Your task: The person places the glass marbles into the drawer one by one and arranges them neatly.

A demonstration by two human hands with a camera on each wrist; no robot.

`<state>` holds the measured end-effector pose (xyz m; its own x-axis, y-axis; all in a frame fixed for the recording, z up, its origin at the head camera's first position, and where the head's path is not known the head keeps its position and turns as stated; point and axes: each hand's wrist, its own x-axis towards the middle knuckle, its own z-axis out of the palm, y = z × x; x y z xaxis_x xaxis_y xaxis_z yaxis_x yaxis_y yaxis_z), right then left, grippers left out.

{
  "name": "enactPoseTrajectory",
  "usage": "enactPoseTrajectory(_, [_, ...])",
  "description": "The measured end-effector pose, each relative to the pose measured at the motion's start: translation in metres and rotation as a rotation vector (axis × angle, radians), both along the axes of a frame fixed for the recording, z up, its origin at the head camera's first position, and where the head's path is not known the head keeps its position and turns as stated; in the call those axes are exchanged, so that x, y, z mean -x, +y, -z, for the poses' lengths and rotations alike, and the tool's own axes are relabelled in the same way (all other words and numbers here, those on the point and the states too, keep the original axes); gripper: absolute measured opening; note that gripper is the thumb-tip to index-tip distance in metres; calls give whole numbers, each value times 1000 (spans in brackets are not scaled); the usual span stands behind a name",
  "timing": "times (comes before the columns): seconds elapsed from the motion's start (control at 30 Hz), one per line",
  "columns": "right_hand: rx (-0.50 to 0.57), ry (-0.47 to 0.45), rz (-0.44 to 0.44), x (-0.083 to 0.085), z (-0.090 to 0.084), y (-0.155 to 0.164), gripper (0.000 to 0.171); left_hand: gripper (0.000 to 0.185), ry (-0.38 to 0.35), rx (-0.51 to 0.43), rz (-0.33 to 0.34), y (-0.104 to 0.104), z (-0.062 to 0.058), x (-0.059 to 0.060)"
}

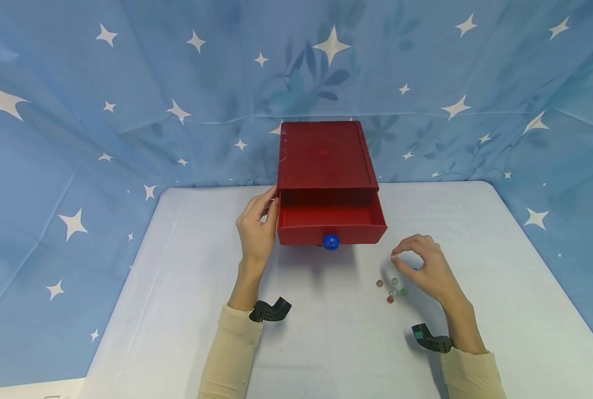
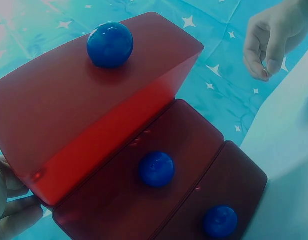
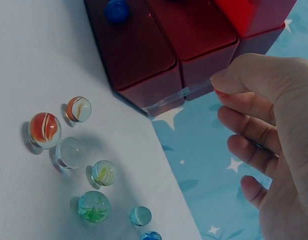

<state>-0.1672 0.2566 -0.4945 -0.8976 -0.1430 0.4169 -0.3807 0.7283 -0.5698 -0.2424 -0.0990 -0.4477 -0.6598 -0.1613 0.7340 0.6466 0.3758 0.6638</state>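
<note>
Head view showed no readable writing or label on anything. A red drawer chest [image 1: 326,160] stood at the far middle of the pale surface [image 1: 326,343], its top drawer [image 1: 330,219] pulled out, with a blue knob [image 1: 330,241] on the front. A blue star-printed cloth [image 1: 77,138] hung behind and beside the surface. The left hand [image 1: 256,230] rested against the chest's left side beside the pulled-out drawer, fingers fairly straight and touching it. A small cluster of glass marbles [image 1: 391,289] lay on the surface near the chest's front right. The right hand [image 1: 423,266] hovered just above them, thumb and forefinger pinched together; whether a marble sat between them could not be told.
</note>
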Motion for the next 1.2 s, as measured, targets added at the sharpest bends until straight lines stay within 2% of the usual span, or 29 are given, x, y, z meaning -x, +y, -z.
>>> enactPoseTrajectory(0.37, [21,26,3,-1,-4,-1,21,32,-19,7,1,0,1,-1])
enactPoseTrajectory(0.9, [29,70,-5,-2,-7,-1,23,31,14,-10,0,0,0,-1])
enactPoseTrajectory(1.2, [41,75,1,-3,-8,-1,24,30,-2,1,-10,1,-1,-1])
